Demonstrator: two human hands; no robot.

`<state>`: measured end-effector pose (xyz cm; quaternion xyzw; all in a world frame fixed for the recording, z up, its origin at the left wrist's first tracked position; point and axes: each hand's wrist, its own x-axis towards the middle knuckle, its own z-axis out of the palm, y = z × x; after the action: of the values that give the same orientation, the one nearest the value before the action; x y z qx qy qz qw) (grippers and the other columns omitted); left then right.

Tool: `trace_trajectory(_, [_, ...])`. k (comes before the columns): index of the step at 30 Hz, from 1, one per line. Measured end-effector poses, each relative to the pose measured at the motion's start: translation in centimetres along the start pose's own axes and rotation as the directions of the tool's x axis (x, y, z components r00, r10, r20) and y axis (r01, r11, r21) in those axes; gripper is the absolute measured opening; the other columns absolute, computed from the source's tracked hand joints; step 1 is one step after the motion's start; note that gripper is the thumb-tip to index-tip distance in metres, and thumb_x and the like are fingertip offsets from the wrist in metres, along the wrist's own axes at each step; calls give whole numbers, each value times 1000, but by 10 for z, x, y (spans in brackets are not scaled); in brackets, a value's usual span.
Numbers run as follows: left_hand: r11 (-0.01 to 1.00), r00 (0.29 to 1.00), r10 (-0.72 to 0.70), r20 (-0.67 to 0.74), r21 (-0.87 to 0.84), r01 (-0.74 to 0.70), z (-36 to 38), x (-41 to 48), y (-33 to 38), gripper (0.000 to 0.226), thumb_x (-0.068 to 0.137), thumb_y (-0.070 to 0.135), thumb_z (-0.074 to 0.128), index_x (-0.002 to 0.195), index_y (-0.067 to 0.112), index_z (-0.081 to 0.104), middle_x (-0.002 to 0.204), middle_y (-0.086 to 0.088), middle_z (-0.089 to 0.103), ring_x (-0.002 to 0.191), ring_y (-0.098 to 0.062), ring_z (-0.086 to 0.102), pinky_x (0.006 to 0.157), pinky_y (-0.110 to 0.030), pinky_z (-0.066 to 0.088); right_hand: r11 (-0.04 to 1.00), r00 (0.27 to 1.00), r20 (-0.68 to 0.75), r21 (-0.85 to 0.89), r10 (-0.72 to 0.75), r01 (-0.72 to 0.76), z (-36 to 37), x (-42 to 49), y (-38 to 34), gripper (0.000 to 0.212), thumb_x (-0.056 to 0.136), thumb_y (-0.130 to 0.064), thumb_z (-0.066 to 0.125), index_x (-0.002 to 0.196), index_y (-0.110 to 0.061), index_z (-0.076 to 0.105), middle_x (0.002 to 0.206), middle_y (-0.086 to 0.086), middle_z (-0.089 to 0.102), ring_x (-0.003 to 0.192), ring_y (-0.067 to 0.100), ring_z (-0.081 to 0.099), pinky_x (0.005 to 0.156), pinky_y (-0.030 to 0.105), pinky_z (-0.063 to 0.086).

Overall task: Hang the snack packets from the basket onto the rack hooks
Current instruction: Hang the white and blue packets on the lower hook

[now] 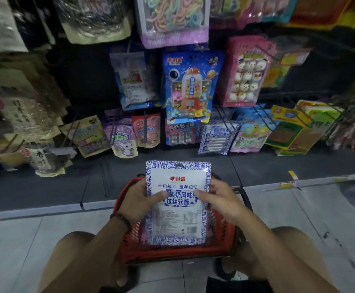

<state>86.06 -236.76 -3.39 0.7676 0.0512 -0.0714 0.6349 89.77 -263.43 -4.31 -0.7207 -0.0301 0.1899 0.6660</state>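
1. Bare knees and forearms fill the bottom of the head view; a dark beaded bracelet point(120, 220) sits on the left wrist.
2. Left hand point(137, 199), centre-left of frame: fingers curled round the left edge of the snack packet point(177, 220), thumb laid across its printed front.
3. Right hand point(219, 199), centre-right: fingers curled round the packet's right edge, thumb likewise pressed on the front. Both hands grip the same packet.
4. Packet: white with a blue-and-white patterned border, held upright facing the camera at centre frame, directly over the red basket point(172, 253). Whether its lower edge touches the basket cannot be told.
5. Basket: red plastic, on the pale tiled floor point(13, 240) between the knees. Its contents are hidden behind the packet.
6. Rack hooks point(224, 119), upper half of frame: dark wire prongs carrying many hanging packets.
7. Matching blue-bordered packets point(216, 138) hang right of centre, above the held packet and well apart from it.
8. Large blue packet point(191, 85) hangs at upper centre, a pink packet point(246, 75) just to its right.
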Motion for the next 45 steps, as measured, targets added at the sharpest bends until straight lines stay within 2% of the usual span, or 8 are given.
trace_trajectory(7, [950,893,178,-413,307,-48,44,-38,25,77,73,34,93,136,38,49,128,8,47,112,-9,54,99,-29,46,995,963,-251,11,-98,104,20,-28,-14,17,94,-8,78,110,-13,79,106,0,84,99,22,81,93,49,64])
trace_trajectory(11, [950,973,200,-115,266,-164,78,-55,17,93,64,33,93,143,49,45,139,14,42,126,5,44,108,-25,43,983,936,-307,7,-173,184,38,-35,-29,19,94,-5,78,95,-24,77,90,-14,83,81,4,77,73,24,58])
trace_trajectory(19, [991,918,48,-395,-93,-91,78,-36,48,9,103,25,63,105,25,71,89,12,75,86,-11,74,70,-22,53,965,966,-81,-119,-244,234,43,-45,-29,28,103,-23,68,130,-29,74,125,-15,76,119,2,69,105,24,54])
trace_trajectory(23, [991,971,-36,-236,-137,3,59,-26,48,8,102,40,62,104,40,70,104,24,71,100,2,64,88,-28,49,976,840,-499,-150,-211,156,14,-31,-27,38,95,-37,77,129,-31,60,128,-8,65,115,8,64,99,29,52])
trace_trajectory(29, [991,996,-39,-82,-131,28,57,-8,59,15,100,42,64,114,41,71,115,23,75,115,1,65,108,-37,48,987,871,-471,-3,-141,158,-18,-15,-39,22,100,-30,73,117,-15,71,104,-4,71,99,15,67,78,18,48])
trace_trajectory(35, [991,982,135,-129,4,-135,72,20,67,38,97,36,70,132,24,67,124,13,74,115,-5,68,100,-30,55,971,861,-478,60,-175,231,-45,4,-35,33,100,-25,74,94,4,58,75,13,52,73,21,46,72,37,38])
trace_trajectory(40, [951,943,210,-259,277,-136,99,64,62,57,92,39,76,69,7,34,76,-4,36,65,-21,37,68,-39,38,963,811,-553,53,-193,265,-78,32,-24,19,98,-18,76,87,-6,66,70,4,64,70,11,59,72,33,47])
trace_trajectory(45, [980,960,122,-251,184,-77,136,117,57,16,92,29,79,91,44,76,92,14,76,86,-13,70,81,-41,57,968,773,-622,95,-125,233,-111,71,-4,18,99,-4,71,87,-14,64,69,-7,69,69,10,69,77,40,57])
